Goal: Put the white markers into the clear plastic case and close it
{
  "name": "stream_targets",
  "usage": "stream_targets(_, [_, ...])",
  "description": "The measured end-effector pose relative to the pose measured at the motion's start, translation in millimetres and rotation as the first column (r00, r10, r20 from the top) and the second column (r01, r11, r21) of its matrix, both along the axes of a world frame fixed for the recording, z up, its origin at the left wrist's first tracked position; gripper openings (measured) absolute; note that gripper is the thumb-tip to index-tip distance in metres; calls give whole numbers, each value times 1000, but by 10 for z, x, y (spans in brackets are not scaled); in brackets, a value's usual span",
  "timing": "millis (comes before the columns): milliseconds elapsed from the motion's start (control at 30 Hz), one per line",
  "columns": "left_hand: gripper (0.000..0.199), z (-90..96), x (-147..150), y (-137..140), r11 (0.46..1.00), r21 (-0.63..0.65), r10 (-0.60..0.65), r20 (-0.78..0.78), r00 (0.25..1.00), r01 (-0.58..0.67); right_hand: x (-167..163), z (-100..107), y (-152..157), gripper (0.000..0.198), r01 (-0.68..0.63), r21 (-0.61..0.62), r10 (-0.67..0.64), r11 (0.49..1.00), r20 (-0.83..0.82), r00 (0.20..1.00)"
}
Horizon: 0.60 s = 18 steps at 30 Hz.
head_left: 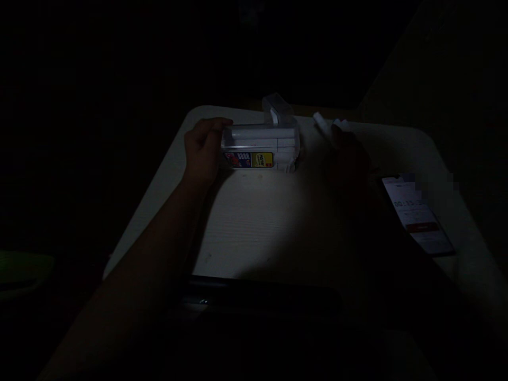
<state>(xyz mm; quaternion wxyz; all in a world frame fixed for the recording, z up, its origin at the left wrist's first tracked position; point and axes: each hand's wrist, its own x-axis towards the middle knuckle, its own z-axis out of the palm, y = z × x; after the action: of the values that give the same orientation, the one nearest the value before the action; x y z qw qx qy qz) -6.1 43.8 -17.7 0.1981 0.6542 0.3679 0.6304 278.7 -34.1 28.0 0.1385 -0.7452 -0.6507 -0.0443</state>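
Note:
A clear plastic box [257, 135] lies on its side on the pale table, with white pieces inside and a yellow and blue label [262, 160]. Its transparent lid [280, 108] stands raised at the right end. My left hand [201, 151] grips the box by its left end. In deep shadow to the right of the box, my right hand [347, 153] is closed on a small white bar-shaped piece [321, 123]. Another bit of white [340, 123] shows at its fingertips. The darkness hides most of the right fingers, and the exact kind of white piece cannot be made out.
A phone [418, 214] with a lit timer screen lies on the right side of the table [234, 222]. Along the near edge there is a long dark object [262, 293]. Something green [26, 270] shows at the far left. The surroundings are almost black.

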Motion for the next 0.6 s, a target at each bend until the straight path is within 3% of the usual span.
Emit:
stream_targets(133, [61,11,10,-16,1000,-8,10,1,1000,-10,-17,-37,40,57,-36,-84,44,996,95,994])
stream_targets(267, [63,19,4,-38,1000,-23,1,-4,1000,-1,-2,-65,44,47,17,-45,-9,999,167,986])
stream_targets(433, [63,15,6,-19,1000,-27,-4,13,1000,5,39,-64,17,45,56,0,-55,998,160,985])
stream_targets(600, [47,39,39,-44,999,-39,20,36,999,-19,96,-108,58,50,89,-15,-87,996,111,990])
